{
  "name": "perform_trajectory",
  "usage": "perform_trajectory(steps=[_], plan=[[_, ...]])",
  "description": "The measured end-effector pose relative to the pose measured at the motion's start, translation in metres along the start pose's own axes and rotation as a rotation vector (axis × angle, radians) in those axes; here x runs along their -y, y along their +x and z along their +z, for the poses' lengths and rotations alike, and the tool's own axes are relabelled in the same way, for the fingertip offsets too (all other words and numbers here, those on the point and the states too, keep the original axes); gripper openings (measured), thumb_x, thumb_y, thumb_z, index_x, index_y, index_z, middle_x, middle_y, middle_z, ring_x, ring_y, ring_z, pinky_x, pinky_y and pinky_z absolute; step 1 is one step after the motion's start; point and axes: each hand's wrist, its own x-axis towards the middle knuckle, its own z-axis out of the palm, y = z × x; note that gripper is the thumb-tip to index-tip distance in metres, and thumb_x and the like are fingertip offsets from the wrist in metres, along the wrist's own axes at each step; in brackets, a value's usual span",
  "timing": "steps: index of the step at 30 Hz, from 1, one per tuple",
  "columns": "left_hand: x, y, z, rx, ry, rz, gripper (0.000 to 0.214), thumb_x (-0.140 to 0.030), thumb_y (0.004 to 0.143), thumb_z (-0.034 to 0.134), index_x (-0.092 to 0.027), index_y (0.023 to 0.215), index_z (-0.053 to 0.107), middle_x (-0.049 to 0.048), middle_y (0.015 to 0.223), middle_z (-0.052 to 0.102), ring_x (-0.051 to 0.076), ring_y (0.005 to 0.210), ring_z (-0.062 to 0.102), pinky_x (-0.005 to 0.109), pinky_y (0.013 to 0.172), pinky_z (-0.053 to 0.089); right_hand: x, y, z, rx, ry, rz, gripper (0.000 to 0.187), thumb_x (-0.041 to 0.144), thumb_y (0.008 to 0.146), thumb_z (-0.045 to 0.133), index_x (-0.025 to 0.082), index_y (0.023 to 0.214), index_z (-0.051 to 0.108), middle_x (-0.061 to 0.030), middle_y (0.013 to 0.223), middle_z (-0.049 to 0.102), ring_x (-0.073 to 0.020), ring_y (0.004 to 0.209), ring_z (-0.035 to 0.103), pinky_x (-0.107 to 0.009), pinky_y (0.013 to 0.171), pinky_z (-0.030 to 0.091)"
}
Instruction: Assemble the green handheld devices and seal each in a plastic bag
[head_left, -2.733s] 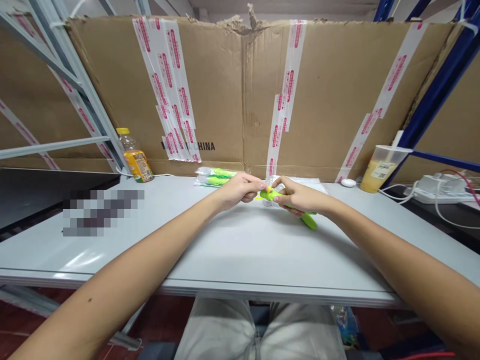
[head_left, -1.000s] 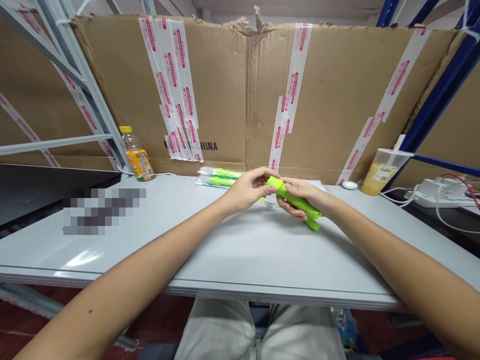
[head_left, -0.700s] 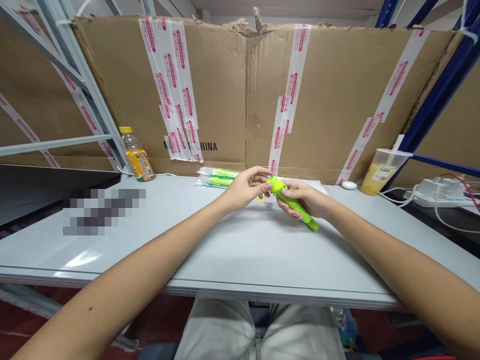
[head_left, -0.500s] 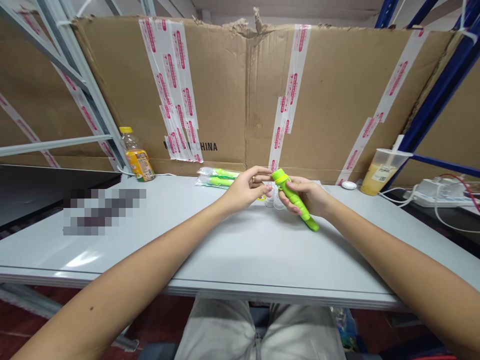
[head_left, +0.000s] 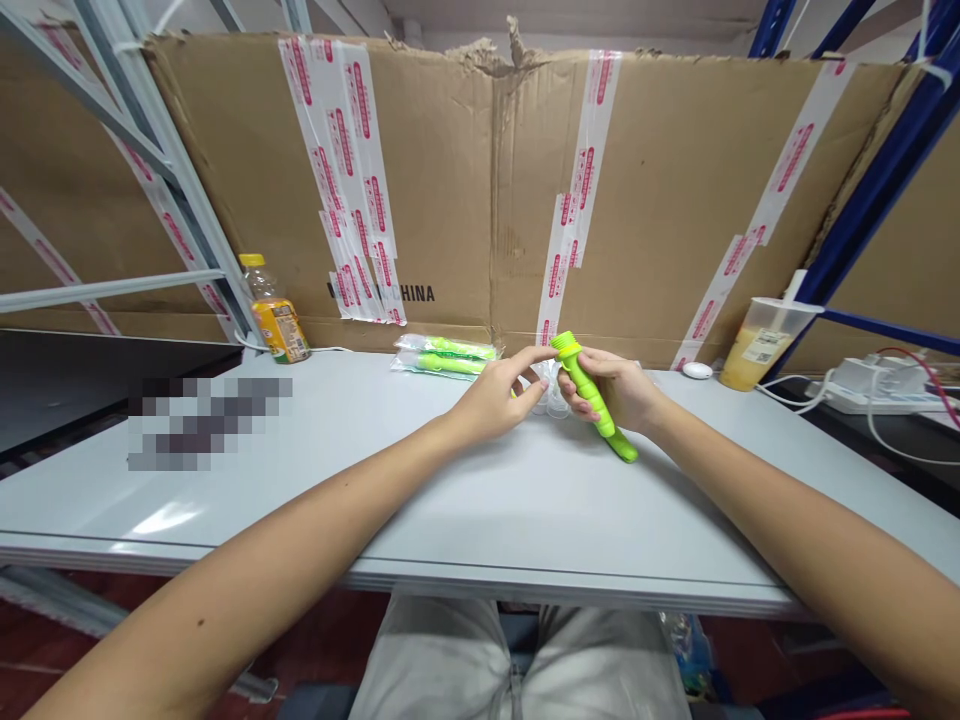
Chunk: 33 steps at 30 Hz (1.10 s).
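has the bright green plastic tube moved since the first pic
Yes, the bright green plastic tube swung steeper, top end nearer the brown taped cardboard sheet.

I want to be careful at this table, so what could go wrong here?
The lime-green plastic tube in the right hand might slip and knock the small clear plastic container beside it. The left hand is close enough to tip that container too. If bumped, the cup of yellow drink could spill toward the power strip.
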Motion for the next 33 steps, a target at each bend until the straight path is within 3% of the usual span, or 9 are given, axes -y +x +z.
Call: perform_trajectory(steps=[4,8,12,16,19,25,33], plan=[[0.006,0.0,0.002,-0.031,0.058,0.038,0.037,-0.016,0.091,0.05,-0.019,0.128,0.054,0.0085,0.124,0.065,0.015,0.091,0.064,0.026,0.074,0.05,0.004,-0.001,-0.002,-0.006,0.006,-0.004,0.012,0.028,0.091,0.054,0.019,0.098,0.049,-0.0012,0.073,0.055,-0.0118,0.049,0.047,-0.023,0.041,0.034],[0.02,-0.002,0.007,-0.046,0.247,0.077,0.036,-0.016,0.09,0.051,-0.018,0.126,0.052,0.0091,0.116,0.063,0.019,0.098,0.06,0.034,0.087,0.05,0.008,-0.001,-0.006,0.006,0.059,-0.005,0.014,0.033,0.093,0.053,0.021,0.093,0.047,0.0014,0.07,0.051,-0.0096,0.048,0.042,-0.021,0.04,0.032],[0.027,-0.003,0.012,0.037,0.575,0.089,0.035,-0.02,0.092,0.051,-0.017,0.127,0.056,0.0116,0.113,0.059,0.026,0.108,0.053,0.043,0.096,0.046,0.009,0.0,-0.008,0.009,0.068,0.041,0.025,0.047,0.094,0.052,0.022,0.093,0.047,0.003,0.066,0.048,-0.009,0.045,0.038,-0.02,0.038,0.03],[0.027,-0.001,0.016,0.109,0.698,0.09,0.029,-0.029,0.091,0.055,-0.017,0.117,0.061,0.0115,0.11,0.057,0.027,0.104,0.051,0.045,0.096,0.045,0.006,0.0,-0.006,-0.003,0.035,0.068,0.029,0.051,0.093,0.052,0.022,0.095,0.047,0.0031,0.066,0.048,-0.0093,0.044,0.039,-0.02,0.038,0.031],[0.028,-0.002,0.015,0.136,0.662,0.056,0.028,-0.03,0.088,0.06,-0.016,0.113,0.059,0.0116,0.11,0.059,0.028,0.105,0.052,0.045,0.095,0.045,0.004,0.0,-0.003,-0.028,-0.016,0.072,0.029,0.051,0.092,0.054,0.023,0.094,0.046,0.0027,0.065,0.051,-0.0098,0.044,0.04,-0.02,0.037,0.032],[0.034,-0.007,0.016,0.227,0.292,-0.124,0.041,-0.026,0.085,0.062,-0.02,0.121,0.044,0.0048,0.1,0.066,0.02,0.09,0.063,0.031,0.078,0.049,-0.001,-0.001,-0.002,-0.027,-0.074,0.083,0.028,0.049,0.092,0.056,0.023,0.096,0.046,0.0019,0.066,0.053,-0.0104,0.045,0.043,-0.021,0.038,0.033],[0.032,-0.009,0.026,0.179,0.266,-0.226,0.039,-0.029,0.082,0.061,-0.021,0.115,0.042,0.0029,0.087,0.065,0.021,0.078,0.064,0.03,0.067,0.045,-0.005,-0.001,-0.002,-0.013,-0.096,0.098,0.028,0.05,0.092,0.056,0.024,0.097,0.046,0.002,0.066,0.054,-0.0103,0.045,0.042,-0.021,0.037,0.033]])
